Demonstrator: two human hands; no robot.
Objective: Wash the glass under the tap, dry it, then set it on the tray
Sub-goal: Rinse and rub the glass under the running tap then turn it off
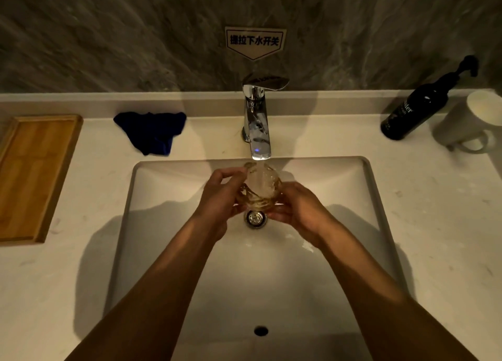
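Rinsing was the step in hand: you held the glass (259,186) under the tap (258,127), over the sink (377,197), left hand (220,197) and right hand (294,208) both clasped around it. Drying with the cloth (152,131) would follow, then the tray (35,170).

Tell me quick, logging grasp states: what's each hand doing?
Left hand: closed on the glass under the tap.
Right hand: closed on the glass too.
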